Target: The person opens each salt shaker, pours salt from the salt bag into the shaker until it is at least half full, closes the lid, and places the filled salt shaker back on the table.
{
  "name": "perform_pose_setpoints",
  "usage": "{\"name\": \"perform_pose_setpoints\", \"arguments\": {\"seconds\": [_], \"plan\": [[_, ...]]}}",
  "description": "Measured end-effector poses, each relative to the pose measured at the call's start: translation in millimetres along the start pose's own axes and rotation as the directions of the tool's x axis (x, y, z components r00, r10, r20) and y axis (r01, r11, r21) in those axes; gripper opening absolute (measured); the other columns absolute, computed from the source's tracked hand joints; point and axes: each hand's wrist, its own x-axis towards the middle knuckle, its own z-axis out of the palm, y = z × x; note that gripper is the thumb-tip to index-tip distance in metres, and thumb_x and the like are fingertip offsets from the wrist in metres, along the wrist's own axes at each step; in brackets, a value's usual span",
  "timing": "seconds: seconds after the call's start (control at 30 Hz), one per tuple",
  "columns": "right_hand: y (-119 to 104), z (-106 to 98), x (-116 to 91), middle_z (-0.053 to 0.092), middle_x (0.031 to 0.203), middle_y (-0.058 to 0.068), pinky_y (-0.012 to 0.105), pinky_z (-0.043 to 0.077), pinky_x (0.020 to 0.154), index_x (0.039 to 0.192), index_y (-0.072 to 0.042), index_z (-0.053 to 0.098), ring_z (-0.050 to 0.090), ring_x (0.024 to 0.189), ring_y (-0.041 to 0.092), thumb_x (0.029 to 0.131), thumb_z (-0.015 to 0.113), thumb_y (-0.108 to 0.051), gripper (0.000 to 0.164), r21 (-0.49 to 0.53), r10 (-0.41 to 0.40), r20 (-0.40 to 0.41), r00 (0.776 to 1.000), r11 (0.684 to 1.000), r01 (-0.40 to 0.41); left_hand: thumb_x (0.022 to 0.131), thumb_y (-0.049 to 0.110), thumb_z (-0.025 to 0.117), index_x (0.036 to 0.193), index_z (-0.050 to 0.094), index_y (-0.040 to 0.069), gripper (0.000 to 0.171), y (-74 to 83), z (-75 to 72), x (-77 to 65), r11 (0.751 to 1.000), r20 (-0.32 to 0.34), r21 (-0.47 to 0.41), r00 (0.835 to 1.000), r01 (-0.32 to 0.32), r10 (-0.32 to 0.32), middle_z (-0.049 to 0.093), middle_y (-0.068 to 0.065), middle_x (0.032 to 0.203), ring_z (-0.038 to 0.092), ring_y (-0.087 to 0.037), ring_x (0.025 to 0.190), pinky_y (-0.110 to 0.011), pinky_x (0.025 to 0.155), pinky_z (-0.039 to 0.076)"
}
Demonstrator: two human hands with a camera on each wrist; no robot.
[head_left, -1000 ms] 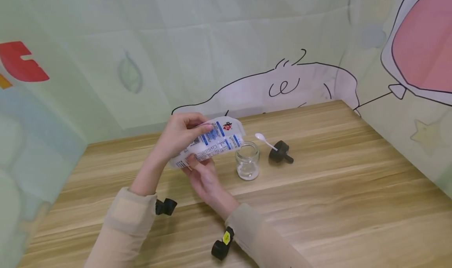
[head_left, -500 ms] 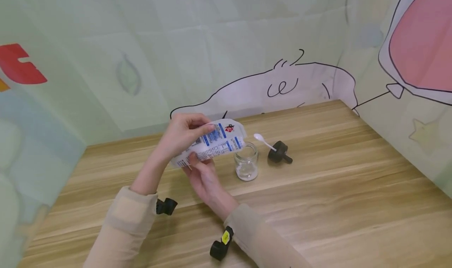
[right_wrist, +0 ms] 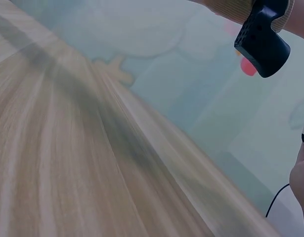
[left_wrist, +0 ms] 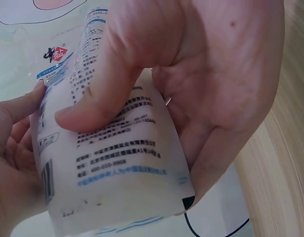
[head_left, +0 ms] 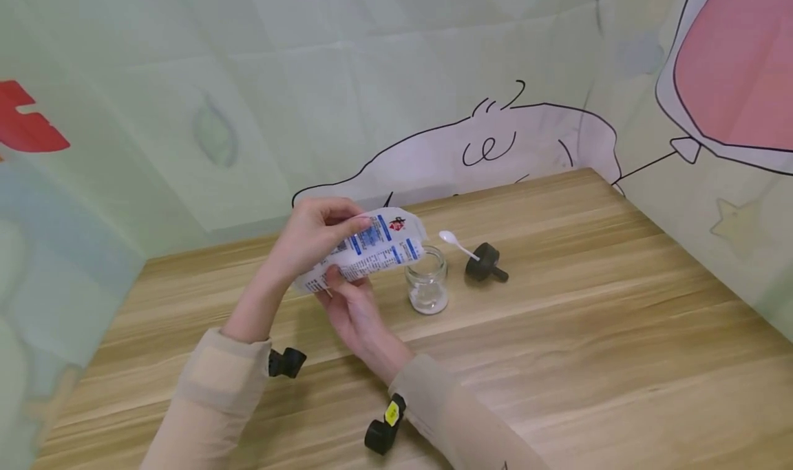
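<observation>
Both hands hold a white plastic salt bag point(head_left: 378, 246) with blue and black print, tilted so its right end overlaps the mouth of a small glass jar point(head_left: 427, 298). My left hand point(head_left: 312, 232) grips the bag from above, its thumb across the printed face; the left wrist view shows this thumb close up. From below, my right hand point(head_left: 356, 312) supports the bag with the thumb on its lower edge. Some white grains lie in the bottom of the upright jar. The right wrist view shows only a sliver of hand at its right edge.
Right of the jar, a black lid point(head_left: 482, 261) with a short handle lies on the wooden table point(head_left: 557, 332). A white spoon point(head_left: 449, 238) rests with its handle on that lid. A printed cloth backdrop point(head_left: 279, 112) stands behind the table. Black cameras hang at both wrists.
The whole head view has shifted slightly left. Both hands keep nearly the same hold on the salt bag, its end still at the jar mouth.
</observation>
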Motion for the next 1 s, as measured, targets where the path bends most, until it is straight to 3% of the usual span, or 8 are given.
{"name": "perform_pose_setpoints", "arguments": {"seconds": [0.53,1.0], "plan": [[-0.8,5.0,-0.7,0.06,0.119,-0.013,0.029,0.04,0.107,0.121,-0.028,0.053,0.055,0.116,0.007,0.073,0.075,-0.024,0.053,0.003,-0.007,0.034,0.999,1.0,0.007,0.091,0.022,0.067,0.095,0.074,0.008,0.016,0.8,1.7,0.9,0.999,-0.006,0.004,0.999,0.034,-0.034,0.074,-0.01,0.092,0.065,-0.016,0.074,-0.022,0.067,0.049],[-2.4,10.1,2.0,0.058,0.12,-0.012,0.031,0.037,0.11,0.124,-0.027,0.05,0.054,0.116,0.007,0.071,0.076,-0.022,0.059,-0.05,-0.033,0.03,0.999,0.998,0.034,0.09,0.022,0.067,0.096,0.074,0.007,0.017,2.8,0.3,3.5,1.0,0.009,0.015,1.0,0.024,-0.024,0.074,-0.011,0.094,0.063,-0.016,0.075,-0.021,0.068,0.048]]}}
